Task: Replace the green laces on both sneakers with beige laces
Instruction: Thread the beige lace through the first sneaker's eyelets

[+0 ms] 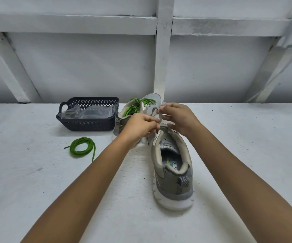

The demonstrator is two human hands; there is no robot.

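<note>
A grey sneaker (173, 169) without green laces lies on the white table, heel toward me. Over its eyelets my left hand (140, 126) and my right hand (177, 116) each pinch a pale beige lace (156, 113). Behind them stands the second grey sneaker (152, 99), with its green lace (134, 106) threaded in it. A loose green lace (82, 149) lies coiled on the table to the left.
A dark blue plastic basket (89, 122) holding clear plastic bags sits at the back left. The white table (36, 181) ends at a white wall with beams (160, 50) close behind the sneakers.
</note>
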